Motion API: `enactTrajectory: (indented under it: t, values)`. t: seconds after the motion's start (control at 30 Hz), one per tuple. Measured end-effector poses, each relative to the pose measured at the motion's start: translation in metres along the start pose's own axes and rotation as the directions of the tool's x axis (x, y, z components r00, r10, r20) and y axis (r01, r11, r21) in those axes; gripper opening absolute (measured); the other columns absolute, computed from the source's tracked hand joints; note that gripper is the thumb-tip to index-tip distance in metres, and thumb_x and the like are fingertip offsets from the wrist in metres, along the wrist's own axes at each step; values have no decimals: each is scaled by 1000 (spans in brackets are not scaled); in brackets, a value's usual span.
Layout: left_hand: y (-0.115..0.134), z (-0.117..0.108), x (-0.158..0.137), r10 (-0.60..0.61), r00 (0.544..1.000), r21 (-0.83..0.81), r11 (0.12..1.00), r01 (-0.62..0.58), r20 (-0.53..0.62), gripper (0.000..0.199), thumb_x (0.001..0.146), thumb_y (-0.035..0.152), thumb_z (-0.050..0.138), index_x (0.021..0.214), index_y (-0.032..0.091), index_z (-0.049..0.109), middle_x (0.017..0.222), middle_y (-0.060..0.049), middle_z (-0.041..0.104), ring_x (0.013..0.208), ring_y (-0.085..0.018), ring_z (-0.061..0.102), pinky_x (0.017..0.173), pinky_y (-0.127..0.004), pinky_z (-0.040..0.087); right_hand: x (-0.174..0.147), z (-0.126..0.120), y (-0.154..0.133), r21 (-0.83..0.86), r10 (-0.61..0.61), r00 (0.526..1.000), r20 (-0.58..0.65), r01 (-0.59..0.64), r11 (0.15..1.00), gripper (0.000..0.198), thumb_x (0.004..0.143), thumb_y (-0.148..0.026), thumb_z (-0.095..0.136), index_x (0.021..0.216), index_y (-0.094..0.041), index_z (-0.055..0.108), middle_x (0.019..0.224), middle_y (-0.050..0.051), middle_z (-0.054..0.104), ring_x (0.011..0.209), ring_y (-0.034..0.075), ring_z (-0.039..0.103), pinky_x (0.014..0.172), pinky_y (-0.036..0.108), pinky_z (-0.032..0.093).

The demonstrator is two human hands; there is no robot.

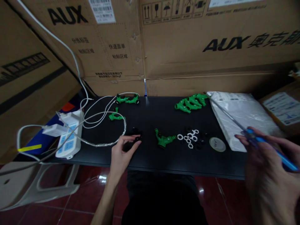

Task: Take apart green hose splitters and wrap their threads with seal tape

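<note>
My left hand (123, 151) is low over the black table, thumb and fingers pinched on a small black part (138, 138) whose exact kind is too dark to make out. Another small black piece (134, 128) lies just beyond the fingertips. Gripped in my right hand (269, 162) is a screwdriver (228, 115) with a blue handle, its long shaft pointing up and left across a white plastic-wrapped package. Between the hands rests a green Y-shaped hose fitting (165, 140). Right of it are several white rings (188, 138) and dark small parts (199, 144), beside a round silvery disc (217, 144).
More green fittings lie at the back left (127, 99) and back right (191, 103). White cables loop from a power strip (70, 137) on the left. Cardboard boxes (164, 62) wall the rear. The wrapped package (234, 109) covers the table's right end; a beige stool (42, 184) stands lower left.
</note>
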State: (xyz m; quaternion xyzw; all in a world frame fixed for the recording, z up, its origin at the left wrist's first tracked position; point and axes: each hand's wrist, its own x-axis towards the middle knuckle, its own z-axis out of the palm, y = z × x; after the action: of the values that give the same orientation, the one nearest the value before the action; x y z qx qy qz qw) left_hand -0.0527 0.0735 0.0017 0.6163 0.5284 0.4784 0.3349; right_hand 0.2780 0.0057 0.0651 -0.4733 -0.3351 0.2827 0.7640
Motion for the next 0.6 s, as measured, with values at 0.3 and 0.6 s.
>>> enactTrajectory:
  t: [0.3,0.6]
  values:
    - [-4,-4,3,221,972,242,941,-235,83,24,92,29,78,115,25,76,110,-4,78,93,-19,73,90,-35,59,7,108,3,136,-256,966,-28,257,957,27,94,-41,67,78,-19,69,71,1,65,69,16,68,67,32,56]
    - [-6,-6,4,197,980,210,957,-199,30,26,89,27,80,114,25,76,104,-2,80,92,-19,76,88,-32,60,8,209,-17,485,-154,909,386,-58,873,41,91,-51,69,68,-22,53,51,-9,32,38,6,25,37,21,26]
